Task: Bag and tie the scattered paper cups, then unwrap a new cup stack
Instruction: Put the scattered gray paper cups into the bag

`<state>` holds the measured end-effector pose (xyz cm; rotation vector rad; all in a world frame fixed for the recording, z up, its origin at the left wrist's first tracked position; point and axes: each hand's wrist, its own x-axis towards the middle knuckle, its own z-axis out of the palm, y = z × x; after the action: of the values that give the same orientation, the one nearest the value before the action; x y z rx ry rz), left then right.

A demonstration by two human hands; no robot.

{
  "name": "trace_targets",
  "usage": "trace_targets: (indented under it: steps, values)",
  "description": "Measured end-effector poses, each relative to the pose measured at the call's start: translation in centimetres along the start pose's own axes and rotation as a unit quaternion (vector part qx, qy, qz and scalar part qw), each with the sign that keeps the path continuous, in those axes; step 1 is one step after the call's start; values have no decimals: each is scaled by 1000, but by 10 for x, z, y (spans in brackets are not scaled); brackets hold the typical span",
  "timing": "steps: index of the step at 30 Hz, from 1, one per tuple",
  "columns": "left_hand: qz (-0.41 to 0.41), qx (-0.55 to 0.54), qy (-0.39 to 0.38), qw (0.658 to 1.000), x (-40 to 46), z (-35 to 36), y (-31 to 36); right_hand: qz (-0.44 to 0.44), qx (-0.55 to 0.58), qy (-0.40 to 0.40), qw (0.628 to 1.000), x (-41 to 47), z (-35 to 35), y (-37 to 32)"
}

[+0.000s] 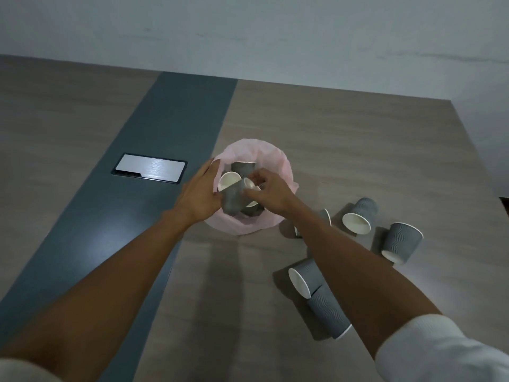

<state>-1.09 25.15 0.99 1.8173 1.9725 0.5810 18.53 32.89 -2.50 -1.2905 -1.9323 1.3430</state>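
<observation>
Bagging is the step in hand: the left hand (199,198) pinches the near rim of the pink bag (278,158) to hold its mouth wide, while the right hand (268,191), fingers loosely curled, lets a grey cup (234,198) into the bag. Several loose cups (359,216) lie on the table (358,150) behind and right of the right hand, so it likely reaches back for one next.

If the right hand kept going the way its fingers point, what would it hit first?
Probably the grey paper cup at the mouth of the pink bag, just ahead of the right hand's fingertips; depth is hard to judge.
</observation>
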Motion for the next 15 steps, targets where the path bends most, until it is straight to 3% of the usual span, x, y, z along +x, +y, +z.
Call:
trace_targets:
  steps: [4, 7, 10, 12, 15]
  values:
    - [-5, -26, 6, 1000, -9, 4, 4, -99, -118, -103, 983, -7, 13, 4]
    - [-14, 24, 27, 999, -13, 8, 11, -124, -224, -95, 962, -14, 9, 10]
    - [-50, 107, 48, 992, -14, 9, 14, -24, -242, 57, 968, -20, -17, 17]
    - [-41, 153, 54, 986, -12, 9, 16, 101, -294, 142, 940, -30, -42, 28]
    - [-37, 203, 49, 977, -6, 7, 19, 272, -338, 152, 888, -47, -64, 47]
